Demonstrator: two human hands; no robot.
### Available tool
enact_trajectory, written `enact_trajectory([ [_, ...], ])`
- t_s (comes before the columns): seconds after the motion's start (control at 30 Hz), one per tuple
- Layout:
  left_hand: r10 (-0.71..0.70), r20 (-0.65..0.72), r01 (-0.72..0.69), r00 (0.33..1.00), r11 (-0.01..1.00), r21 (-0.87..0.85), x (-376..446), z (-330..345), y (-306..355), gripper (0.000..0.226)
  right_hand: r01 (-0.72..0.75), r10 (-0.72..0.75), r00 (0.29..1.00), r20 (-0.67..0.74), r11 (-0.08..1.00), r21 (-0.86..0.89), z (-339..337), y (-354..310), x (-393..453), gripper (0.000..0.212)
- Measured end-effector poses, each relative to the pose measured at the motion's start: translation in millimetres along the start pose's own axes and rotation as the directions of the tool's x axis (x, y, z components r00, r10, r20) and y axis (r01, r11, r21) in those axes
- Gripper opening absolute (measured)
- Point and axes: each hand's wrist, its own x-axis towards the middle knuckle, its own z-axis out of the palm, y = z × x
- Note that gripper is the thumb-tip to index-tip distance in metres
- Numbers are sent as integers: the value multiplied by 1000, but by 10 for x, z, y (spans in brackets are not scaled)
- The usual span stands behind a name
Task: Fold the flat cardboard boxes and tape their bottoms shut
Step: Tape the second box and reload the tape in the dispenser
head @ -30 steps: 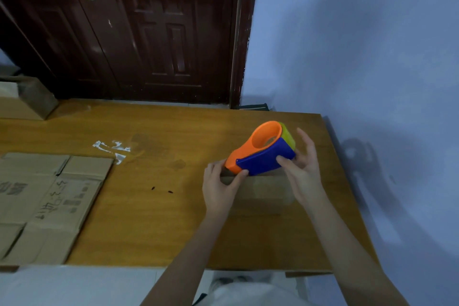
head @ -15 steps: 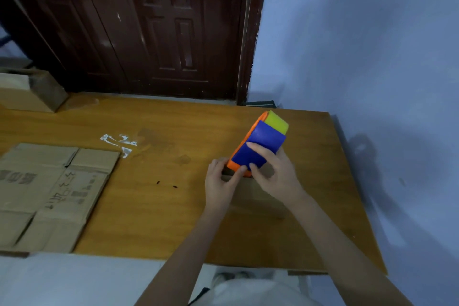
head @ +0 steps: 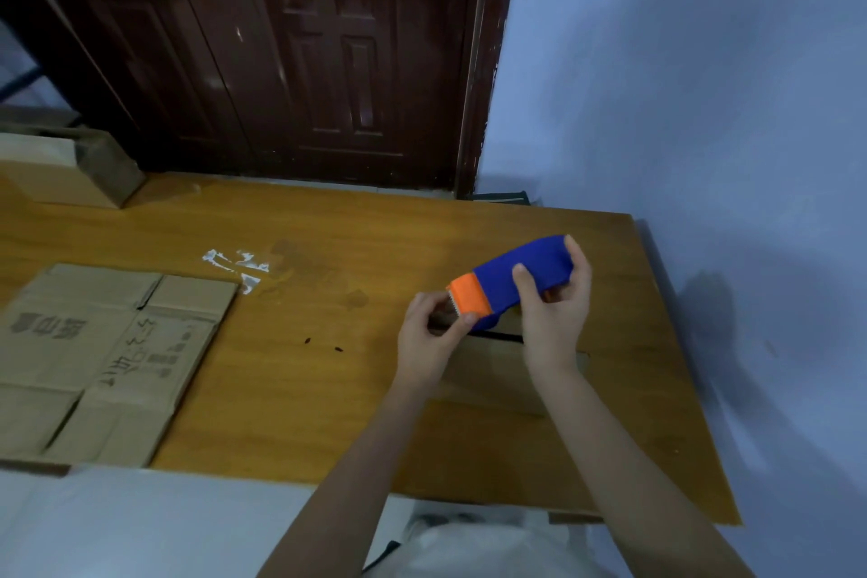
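A blue and orange tape dispenser [head: 504,284] is held above a small folded cardboard box [head: 497,378] at the right of the wooden table [head: 291,390]. My right hand [head: 553,314] grips the dispenser's blue body, thumb on top. My left hand [head: 434,336] pinches at the orange toothed end, where the tape end comes out; the tape itself is hard to make out. The box sits under both hands, its flap seam showing as a dark slit. Flat cardboard boxes [head: 98,357] lie at the table's left.
A made-up cardboard box [head: 61,167] stands at the table's far left corner. White tape scraps [head: 237,265] stick to the tabletop. A dark wooden door [head: 291,47] stands behind the table and a blue wall [head: 703,108] runs along its right edge.
My right hand has turned the dispenser over, from ring side up to blue back up, and laid it lower. My left hand stays at the orange end.
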Motion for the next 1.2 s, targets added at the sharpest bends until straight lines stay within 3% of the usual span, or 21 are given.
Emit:
enact_trajectory([
  [0.2,-4,365,-12,931,999,43,125,-266,-46,54,-42,43,998,-38,999,30,-81,24,103,50],
  [0.33,48,324,-89,945,990,113,217,-243,-72,48,-41,39,997,-59,999,-21,-40,22,72,39],
  [0.47,22,234,-58,972,987,148,245,-132,-84,48,29,-30,999,-19,998,-52,14,-24,1,41],
  [0.6,-28,198,-37,980,947,318,287,-91,-59,59,3,-6,999,-44,998,-61,54,0,-124,41],
  [0.77,-65,250,-48,966,905,422,339,-132,-6,54,-29,28,996,-82,1000,-10,-3,162,-262,63],
  [0.9,-105,354,-45,929,919,391,406,-256,28,47,0,-3,998,-56,998,-58,10,227,-278,64],
  [1.0,-197,405,45,893,934,354,440,-360,112,49,27,-29,999,-21,996,-88,38,260,-265,63],
  [1.13,-439,292,435,850,897,82,458,-503,217,65,16,-15,1000,17,996,-92,36,306,-263,65],
  [1.2,-488,257,497,834,867,35,452,-531,257,64,17,-17,1000,-2,996,-88,51,306,-250,66],
])
